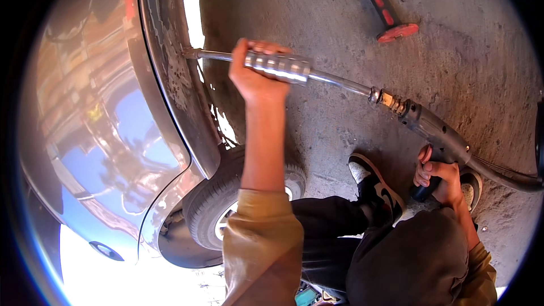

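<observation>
My left hand (259,73) grips the ribbed metal sliding weight (286,68) on a long steel shaft (340,83) of a slide hammer tool. The shaft's far end meets the scraped, pitted lower sill (178,59) of a silver car (102,113). Brass and steel fittings (386,100) join the shaft to a dark grey gun body (433,126), with a thick cable (496,174) leaving its rear. My right hand (439,175) is wrapped round the gun's black pistol grip, low on the right beside my knee.
A red and black hand tool (396,31) lies on the stained concrete floor (464,56) at the top right. The car's wheel (207,204) is behind my left forearm. My feet in black and white shoes (379,192) and my bent legs occupy the lower middle and right.
</observation>
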`<state>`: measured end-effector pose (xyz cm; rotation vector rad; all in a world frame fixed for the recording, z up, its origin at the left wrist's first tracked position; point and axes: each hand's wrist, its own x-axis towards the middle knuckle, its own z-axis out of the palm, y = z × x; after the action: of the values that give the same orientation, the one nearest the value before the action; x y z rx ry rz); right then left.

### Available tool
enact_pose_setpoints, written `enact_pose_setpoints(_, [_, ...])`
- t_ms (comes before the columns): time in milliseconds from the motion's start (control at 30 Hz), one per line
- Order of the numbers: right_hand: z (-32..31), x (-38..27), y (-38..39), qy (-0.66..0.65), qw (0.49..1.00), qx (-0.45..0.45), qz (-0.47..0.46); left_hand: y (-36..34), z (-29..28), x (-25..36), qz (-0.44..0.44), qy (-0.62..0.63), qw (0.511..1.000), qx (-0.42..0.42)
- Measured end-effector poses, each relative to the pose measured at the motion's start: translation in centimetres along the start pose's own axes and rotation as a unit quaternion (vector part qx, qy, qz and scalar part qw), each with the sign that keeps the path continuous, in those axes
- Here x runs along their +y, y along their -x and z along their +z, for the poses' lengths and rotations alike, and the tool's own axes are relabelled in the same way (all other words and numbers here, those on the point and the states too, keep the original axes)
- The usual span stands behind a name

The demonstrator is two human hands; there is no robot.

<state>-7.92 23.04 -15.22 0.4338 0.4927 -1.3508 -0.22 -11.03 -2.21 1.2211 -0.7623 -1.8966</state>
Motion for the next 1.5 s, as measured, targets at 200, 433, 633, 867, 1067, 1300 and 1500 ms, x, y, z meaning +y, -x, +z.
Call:
enact_pose_setpoints(200, [0.5,-0.2,0.1,-0.001,1.000,-0.008,0.027,1.9,0.1,-2.1,0.083,-0.040,0.995,0.032])
enact_pose_setpoints(433, [-0.1,0.2,1.7,-0.027,0.999,0.027,0.013,4.9,2.2,-8.8,-0.029,0.004,0.998,0.056])
enact_pose_setpoints(633, [-0.1,0.1,-0.1,-0.002,1.000,0.011,0.011,0.2,-0.1,-0.3,0.005,0.004,1.000,0.020])
enact_pose_setpoints(867, [-0.7,0.7,-1.0,-0.009,0.999,0.016,0.033,3.0,-0.5,-6.8,0.071,-0.114,0.991,-0.025])
enact_pose_setpoints(1067, [-5.3,2.7,5.0,-0.061,0.989,0.078,-0.114,7.2,2.8,-15.8,-0.087,0.057,0.994,0.038])
enact_pose_setpoints(1300, [-3.7,1.1,2.3,-0.060,0.997,0.035,-0.042,5.8,3.9,-12.9,-0.050,0.007,0.999,-0.005])
enact_pose_setpoints(1500, [-1.8,0.0,-0.4,-0.002,1.000,-0.009,-0.025,4.8,3.3,-9.3,0.000,-0.010,1.000,0.009])
